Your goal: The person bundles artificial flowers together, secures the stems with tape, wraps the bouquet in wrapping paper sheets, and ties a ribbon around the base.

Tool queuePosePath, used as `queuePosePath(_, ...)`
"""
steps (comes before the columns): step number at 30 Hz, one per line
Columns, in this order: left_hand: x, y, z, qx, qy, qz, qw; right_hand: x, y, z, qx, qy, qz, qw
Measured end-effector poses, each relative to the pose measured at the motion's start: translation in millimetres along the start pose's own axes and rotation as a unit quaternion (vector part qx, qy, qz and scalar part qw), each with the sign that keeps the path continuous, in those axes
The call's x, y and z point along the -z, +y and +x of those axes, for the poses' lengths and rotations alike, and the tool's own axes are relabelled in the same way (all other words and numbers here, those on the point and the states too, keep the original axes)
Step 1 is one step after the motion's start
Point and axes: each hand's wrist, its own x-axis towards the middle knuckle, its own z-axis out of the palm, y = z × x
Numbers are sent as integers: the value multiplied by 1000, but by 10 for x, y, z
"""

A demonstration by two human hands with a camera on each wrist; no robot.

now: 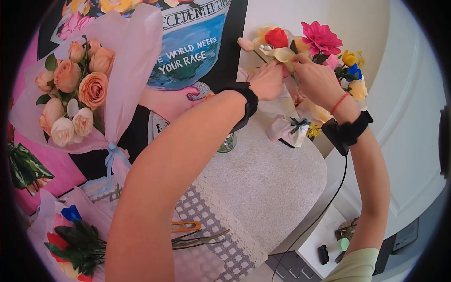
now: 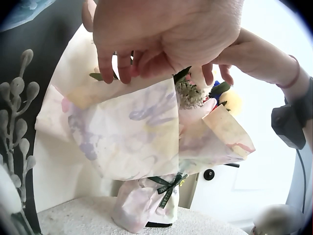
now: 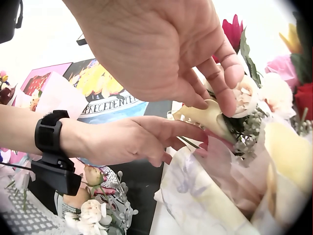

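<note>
In the head view, we see the cream calla lily point(image 1: 283, 55) at the right hand's point(image 1: 319, 82) fingertips, the left hand point(image 1: 268, 81) just beside. From the left wrist, we see the left fingers point(image 2: 124, 68) bend down over wrapping paper point(image 2: 132, 132); their grip we cannot tell. From the right wrist, we see the right fingers point(image 3: 226, 100) pinch the lily.

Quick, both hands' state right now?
Left hand: reaching into the bouquet wrapped in pastel-patterned paper; grip cannot be told.
Right hand: fingers bent at the cream, trumpet-shaped calla lily; pinch cannot be told.
</note>
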Motion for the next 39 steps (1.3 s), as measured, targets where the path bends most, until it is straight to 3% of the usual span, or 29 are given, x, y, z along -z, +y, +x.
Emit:
queuePosePath(4, 10, 1, -12, 4, 6, -4, 1000, 48, -45, 6, -34, -42, 12, 998)
queuePosePath(7, -18, -21, -32, -28, 20, 38, 999, -16, 10, -28, 0, -4, 15, 1000)
queuePosePath(10, -42, -27, -75, -43, 38, 82, 995, -14, 9, -50, -18, -8, 22, 1000)
queuePosePath(21, 29, -25, -157, -18, -48, 93, 994, 19, -23, -55, -47, -26, 17, 998)
queuePosePath(34, 115, 35, -229, -10, 0, 47, 999, 43, -52, -61, -52, -37, 2, 998)
queuePosePath(39, 184, 97, -222, -14, -49, 56, 997, 29, -12, -68, -62, -17, -5, 998)
